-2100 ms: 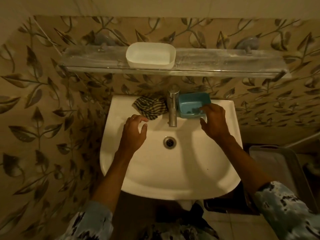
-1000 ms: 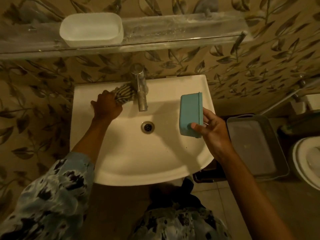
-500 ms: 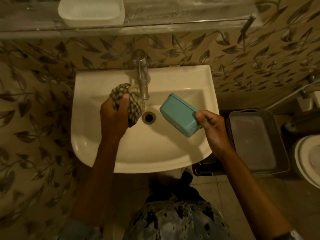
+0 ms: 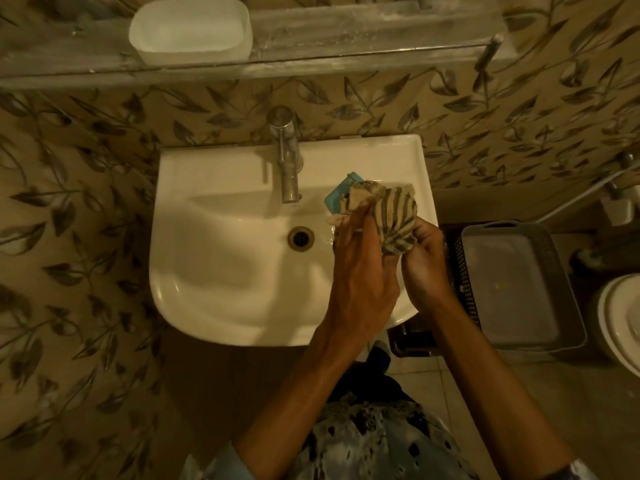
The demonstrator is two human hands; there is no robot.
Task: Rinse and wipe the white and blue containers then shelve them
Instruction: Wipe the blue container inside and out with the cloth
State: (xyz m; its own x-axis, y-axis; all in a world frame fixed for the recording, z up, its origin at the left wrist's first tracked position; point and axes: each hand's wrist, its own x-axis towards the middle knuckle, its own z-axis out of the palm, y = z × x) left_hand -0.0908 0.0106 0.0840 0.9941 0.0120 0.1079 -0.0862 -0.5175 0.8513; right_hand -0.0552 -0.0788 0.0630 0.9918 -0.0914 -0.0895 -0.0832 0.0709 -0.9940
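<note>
Fingers (image 4: 356,223) of your left hand (image 4: 363,278) now clutch the bunched striped cloth (image 4: 394,216) against the blue container (image 4: 336,197), two o'clock of the drain (image 4: 301,238). Your right hand (image 4: 427,261) apparently grips the container beneath. Wiping has begun; the white container (image 4: 190,29) sits shelved at eleven o'clock.

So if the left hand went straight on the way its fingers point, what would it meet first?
The left hand grips the striped cloth, so that comes first; going on, it would probably press into the blue container under the cloth. Depth is unclear.

One white container (image 4: 190,29), one blue container (image 4: 337,195), one striped cloth (image 4: 394,216), one sink (image 4: 214,161), one tap (image 4: 289,168), one shelf (image 4: 346,60).
</note>
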